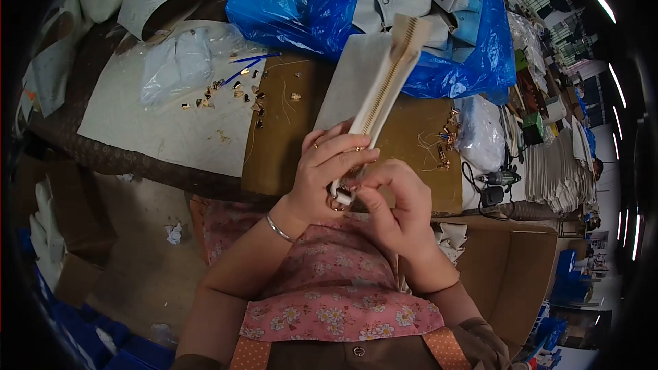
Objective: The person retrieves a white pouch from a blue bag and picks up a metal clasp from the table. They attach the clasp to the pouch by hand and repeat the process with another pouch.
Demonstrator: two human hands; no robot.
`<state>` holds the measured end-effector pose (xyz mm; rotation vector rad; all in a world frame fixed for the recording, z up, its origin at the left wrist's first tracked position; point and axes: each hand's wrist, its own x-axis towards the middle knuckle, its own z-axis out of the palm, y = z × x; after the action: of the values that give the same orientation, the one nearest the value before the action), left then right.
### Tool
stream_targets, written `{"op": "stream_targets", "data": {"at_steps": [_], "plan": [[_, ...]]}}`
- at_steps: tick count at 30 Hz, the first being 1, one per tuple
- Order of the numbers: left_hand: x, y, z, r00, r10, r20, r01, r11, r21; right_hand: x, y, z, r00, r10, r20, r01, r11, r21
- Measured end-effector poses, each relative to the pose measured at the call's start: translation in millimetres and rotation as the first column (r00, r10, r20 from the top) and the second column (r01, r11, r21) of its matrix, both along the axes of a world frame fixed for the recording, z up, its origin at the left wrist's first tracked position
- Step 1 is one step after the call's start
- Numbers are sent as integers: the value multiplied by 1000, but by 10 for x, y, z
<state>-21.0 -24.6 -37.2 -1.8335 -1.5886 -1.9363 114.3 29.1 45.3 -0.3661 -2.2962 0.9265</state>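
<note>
A white bag piece (348, 72) with a gold-toothed zipper (385, 89) points up and away from me over the table. My left hand (322, 175) is wrapped round its near end, fingers across the zipper side. Close below those fingers, a short white strap tab with a metal ring (340, 199) shows at the piece's near end. My right hand (404, 205) is beside it, thumb and forefinger pinched together at the tab. Whatever lies between those fingertips is too small to make out.
Small gold metal fittings (257, 106) lie left on the brown board (277, 157), more fittings (449, 133) right. A blue plastic bag (295, 14) of pale bags stands behind. A power drill (500, 177) and stacked sheets (562, 171) lie right; a cardboard box (510, 260) sits below.
</note>
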Motion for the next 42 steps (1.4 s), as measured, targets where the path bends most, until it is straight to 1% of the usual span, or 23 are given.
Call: {"op": "stream_targets", "data": {"at_steps": [3, 7, 10, 12, 14, 16, 17, 18, 20, 23, 25, 27, 29, 30, 31, 32, 33, 34, 36, 37, 39, 41, 42], "plan": [[-30, 70, -47, 999, 33, 26, -34, 999, 36, -1, 86, -107, 992, -121, -30, 117, 988, -103], [-29, 10, -113, 1000, 1, -9, -1, 999, 45, 5, 124, -136, 994, -102, -32, 99, 989, -107], [-23, -39, -122, 1000, -21, 10, 21, 998, 63, 14, 156, -234, 977, -157, -146, 129, 974, -184], [-15, -54, -102, 1000, -27, 9, 27, 998, 59, 10, 283, -422, 924, -292, -247, 181, 903, -391], [3, -60, -92, 1000, -25, 2, 25, 998, 55, 2, 438, -659, 913, -318, -255, 183, 879, -440], [24, -72, -82, 998, -4, 64, -2, 997, 82, 17, 657, -1037, 898, -438, -29, 402, 847, -349], [22, -140, 2, 991, -7, 135, -2, 997, 72, 9, 738, -1222, 885, -466, 10, 462, 874, -150], [-84, -188, 42, 993, 27, 114, -35, 997, 64, 26, 733, -1253, 888, -460, -4, 455, 879, -145], [-324, -296, 125, 976, -35, 216, -2, 986, 166, 30, 682, -1271, 893, -450, -2, 448, 889, -97], [-765, -639, 465, 980, 196, -11, -193, 972, 137, 32, 666, -1182, 906, -415, 87, 418, 908, -21], [-1031, -856, 664, 820, 526, -227, -513, 850, 117, 27, 684, -1196, 906, -415, 86, 419, 907, -31], [-1417, -996, 747, 661, 687, -302, -646, 726, 236, 19, 703, -1213, 911, -404, 87, 405, 914, -1], [-1839, -1275, 752, 514, 747, -422, -815, 578, 31, 5, 686, -1184, 914, -394, 92, 398, 917, -20], [-2143, -1485, 646, 392, 671, -629, -887, 458, -64, 3, 676, -1167, 916, -386, 106, 392, 920, -32], [-2325, -1613, 528, 389, 667, -636, -886, 459, -60, -1, 678, -1159, 916, -388, 101, 393, 919, -40], [-2480, -1707, 417, 381, 478, -791, -919, 286, -270, -7, 682, -1156, 922, -377, 92, 380, 925, -24], [-2610, -1768, 325, 408, 252, -877, -911, 50, -409, -13, 680, -1156, 926, -368, 81, 370, 929, -9], [-2688, -1844, 227, 401, 242, -883, -915, 54, -401, -16, 674, -1149, 924, -374, 75, 376, 926, -20], [-2729, -1985, 60, 612, 425, -667, -684, -139, -716, -18, 674, -1133, 928, -365, 73, 367, 930, -18], [-2751, -1984, 43, 614, 411, -674, -690, -134, -711, -25, 669, -1135, 923, -378, 70, 381, 924, -27], [-2770, -1963, -6, 640, 498, -586, -689, 34, -724, -22, 672, -1128, 929, -364, 62, 365, 931, -12], [-2284, -1611, 496, 886, 363, -290, -449, 512, -732, -30, 677, -1132, 929, -364, 61, 365, 931, -7], [-1934, -1436, 858, 946, 248, -210, -321, 619, -717, -34, 684, -1135, 932, -357, 59, 358, 934, -4]]}}
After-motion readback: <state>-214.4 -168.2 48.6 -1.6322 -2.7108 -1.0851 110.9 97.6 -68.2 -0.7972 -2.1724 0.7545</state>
